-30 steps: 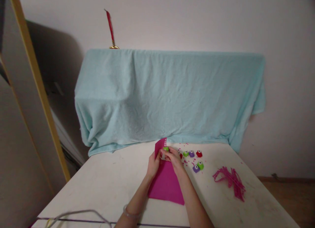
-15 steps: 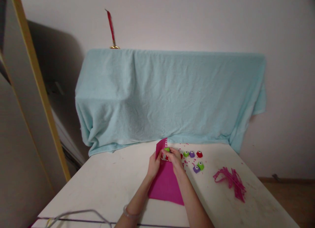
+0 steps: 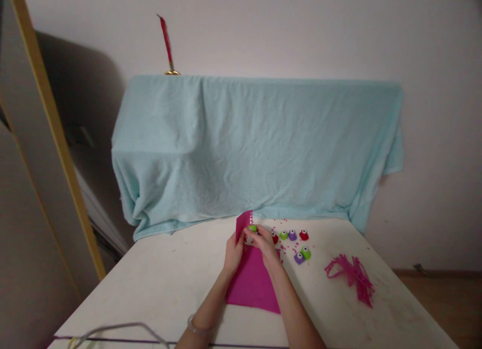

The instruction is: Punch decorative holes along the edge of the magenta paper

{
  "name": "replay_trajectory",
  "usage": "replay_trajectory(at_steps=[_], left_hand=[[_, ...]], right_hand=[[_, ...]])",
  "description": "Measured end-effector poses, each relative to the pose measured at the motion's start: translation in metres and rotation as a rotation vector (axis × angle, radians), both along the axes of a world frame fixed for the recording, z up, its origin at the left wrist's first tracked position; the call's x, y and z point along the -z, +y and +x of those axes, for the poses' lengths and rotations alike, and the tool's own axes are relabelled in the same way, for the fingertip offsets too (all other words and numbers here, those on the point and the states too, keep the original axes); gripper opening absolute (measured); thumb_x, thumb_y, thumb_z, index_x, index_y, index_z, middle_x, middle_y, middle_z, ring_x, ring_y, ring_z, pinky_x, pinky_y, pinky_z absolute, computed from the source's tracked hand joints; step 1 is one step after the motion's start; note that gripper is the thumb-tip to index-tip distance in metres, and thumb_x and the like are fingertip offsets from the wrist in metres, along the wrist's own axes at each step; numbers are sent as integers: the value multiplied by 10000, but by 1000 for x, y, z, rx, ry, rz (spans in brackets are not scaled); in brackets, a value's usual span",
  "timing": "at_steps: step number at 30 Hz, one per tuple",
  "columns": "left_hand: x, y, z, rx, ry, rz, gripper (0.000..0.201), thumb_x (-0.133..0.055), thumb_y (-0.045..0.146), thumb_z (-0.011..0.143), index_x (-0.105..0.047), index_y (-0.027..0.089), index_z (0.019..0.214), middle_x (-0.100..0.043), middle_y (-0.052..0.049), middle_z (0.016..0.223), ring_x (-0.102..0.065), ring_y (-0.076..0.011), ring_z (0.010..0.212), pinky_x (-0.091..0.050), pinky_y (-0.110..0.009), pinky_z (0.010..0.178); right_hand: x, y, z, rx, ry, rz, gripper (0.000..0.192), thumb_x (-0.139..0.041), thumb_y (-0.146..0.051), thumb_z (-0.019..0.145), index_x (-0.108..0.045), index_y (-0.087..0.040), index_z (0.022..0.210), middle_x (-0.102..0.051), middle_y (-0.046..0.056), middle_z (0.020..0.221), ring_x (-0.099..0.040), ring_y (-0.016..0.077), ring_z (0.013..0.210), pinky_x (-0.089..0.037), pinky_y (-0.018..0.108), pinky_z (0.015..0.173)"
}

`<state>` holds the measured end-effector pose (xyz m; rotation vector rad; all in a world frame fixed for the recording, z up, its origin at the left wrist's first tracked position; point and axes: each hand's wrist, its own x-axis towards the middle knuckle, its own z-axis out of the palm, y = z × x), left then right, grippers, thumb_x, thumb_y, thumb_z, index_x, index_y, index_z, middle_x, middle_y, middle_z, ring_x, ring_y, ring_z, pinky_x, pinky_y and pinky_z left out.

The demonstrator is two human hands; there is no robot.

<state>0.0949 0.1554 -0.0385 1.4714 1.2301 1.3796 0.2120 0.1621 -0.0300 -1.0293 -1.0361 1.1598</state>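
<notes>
A magenta paper sheet lies on the white table, its far edge lifted. My left hand grips that lifted edge at its left side. My right hand is closed on a small green punch set on the sheet's edge. Both hands touch at the fingertips, so the punch is mostly hidden. Small pink paper bits lie scattered just right of my hands.
Several small punches, red, purple and green, stand right of the sheet. A heap of pink paper strips lies further right. A light blue cloth drapes the back. A grey cable crosses the near edge.
Nothing has moved on the table; my hands keep their grip on the sheet and punch. Only the view has shifted slightly.
</notes>
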Motion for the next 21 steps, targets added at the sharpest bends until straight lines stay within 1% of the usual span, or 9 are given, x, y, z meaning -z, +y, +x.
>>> replay_trajectory(at_steps=[2,5,10,15,18,21], left_hand=[[0,0,0,2,-6,-4,467,-441,527,848,-651,110,828,-635,-49,648,-552,-178,598,-419,-262,602],[-2,-1,0,15,-5,-3,468,-438,525,856,-647,107,841,-640,-50,673,-544,-169,594,-414,-253,595],[-5,-3,0,23,-1,37,440,-437,495,871,-644,107,893,-667,-73,783,-571,-183,685,-430,-262,650],[-6,-4,0,29,-2,13,448,-439,498,872,-647,105,931,-675,-80,798,-583,-193,706,-441,-268,665],[-6,-3,0,20,7,36,448,-434,494,878,-649,105,934,-683,-90,863,-594,-202,768,-442,-278,716],[-5,-3,1,26,31,50,450,-412,485,894,-649,104,927,-684,-85,856,-593,-201,768,-436,-279,719]], right_hand=[[-2,-1,0,7,-17,23,345,-716,-484,647,-622,-166,746,-527,-26,624,-376,88,517,-273,212,454],[-7,-4,0,8,-11,27,356,-712,-499,648,-618,-172,753,-509,-31,617,-385,90,514,-271,215,457],[-10,-6,-1,-6,26,26,336,-720,-481,650,-590,-181,730,-495,-47,602,-366,83,495,-261,215,453],[-9,-7,-1,-11,33,16,310,-716,-452,671,-588,-179,741,-495,-46,620,-367,80,501,-273,208,457],[-10,-7,0,-19,24,13,292,-709,-439,687,-589,-179,743,-488,-47,616,-375,81,509,-272,204,455],[-12,-7,0,-28,21,13,289,-708,-437,687,-593,-178,740,-480,-49,596,-372,82,504,-260,202,445]])
